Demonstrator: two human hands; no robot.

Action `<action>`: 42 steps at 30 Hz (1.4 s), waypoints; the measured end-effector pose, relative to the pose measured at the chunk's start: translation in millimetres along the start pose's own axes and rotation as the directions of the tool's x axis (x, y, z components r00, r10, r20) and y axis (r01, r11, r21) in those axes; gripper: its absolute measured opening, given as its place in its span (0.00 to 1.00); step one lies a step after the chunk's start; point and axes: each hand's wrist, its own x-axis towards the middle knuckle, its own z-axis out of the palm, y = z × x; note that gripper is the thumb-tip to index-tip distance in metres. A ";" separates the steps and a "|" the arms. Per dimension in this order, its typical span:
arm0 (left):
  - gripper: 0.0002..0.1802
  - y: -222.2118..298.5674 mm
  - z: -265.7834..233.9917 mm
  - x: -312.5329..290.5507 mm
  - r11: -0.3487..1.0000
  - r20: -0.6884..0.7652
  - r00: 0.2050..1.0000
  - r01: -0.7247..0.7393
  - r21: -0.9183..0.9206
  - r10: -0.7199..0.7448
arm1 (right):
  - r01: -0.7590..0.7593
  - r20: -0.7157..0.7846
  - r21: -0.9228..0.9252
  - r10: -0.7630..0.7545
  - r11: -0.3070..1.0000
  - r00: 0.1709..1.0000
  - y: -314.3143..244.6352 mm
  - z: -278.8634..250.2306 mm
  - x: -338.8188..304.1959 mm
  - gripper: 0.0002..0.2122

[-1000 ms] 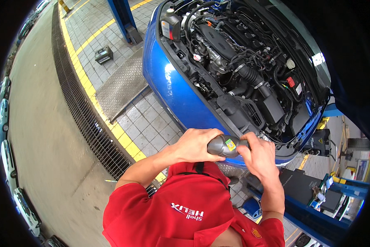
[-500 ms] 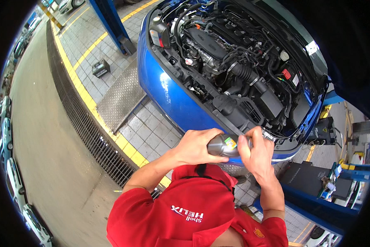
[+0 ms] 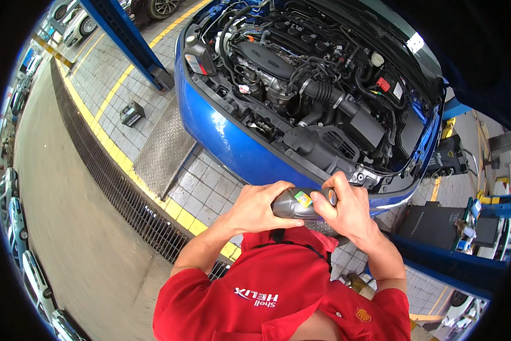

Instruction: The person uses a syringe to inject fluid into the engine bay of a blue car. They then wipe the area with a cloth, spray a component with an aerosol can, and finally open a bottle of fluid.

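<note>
I hold a dark grey plastic bottle with a small green-and-yellow label (image 3: 297,202) level at chest height, just in front of my red work shirt (image 3: 278,290) and short of the blue car's front bumper (image 3: 233,142). My left hand (image 3: 256,206) is closed in a full grip around the bottle's body, palm over the top and fingers wrapped beneath, which steadies the container against twisting. My right hand (image 3: 346,209) is closed around the bottle's neck end, thumb and forefinger pinching where the cap sits; the cap itself is mostly hidden under my fingers, so I cannot tell whether it is on, loosened or off. The bottle lies on its side between the two hands, in my judgement so that one hand can brace while the other works the neck. It is kept over the tiled floor (image 3: 204,190), clear of the open engine bay (image 3: 312,85), so any drip would fall outside the bay. The bonnet is raised, and the bay's hoses and covers stand exposed ahead of me. A small dark box (image 3: 131,113) rests on the tiles well to my left, near a blue lift post (image 3: 131,42).
</note>
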 end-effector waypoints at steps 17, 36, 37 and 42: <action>0.43 -28.1 -21.3 5.3 0.959 0.359 0.933 0.117 -0.260 -0.016 | 0.043 0.250 0.121 -0.072 0.992 0.966 -10.3 0.6 -21.9 0.19; 0.41 -45.2 2.4 26.3 0.947 0.507 0.862 0.157 -0.282 0.008 | 0.315 0.324 0.046 -0.312 0.948 0.893 17.2 -2.1 -45.6 0.15; 0.42 -46.8 3.9 26.5 0.942 0.526 0.850 0.168 -0.290 0.010 | 0.426 0.290 0.028 -0.415 0.904 0.862 19.9 -3.5 -46.3 0.14; 0.42 -45.5 11.8 26.1 0.927 0.542 0.841 0.209 -0.312 -0.007 | 0.446 0.323 0.043 -0.435 0.894 0.841 22.3 -13.9 -47.2 0.14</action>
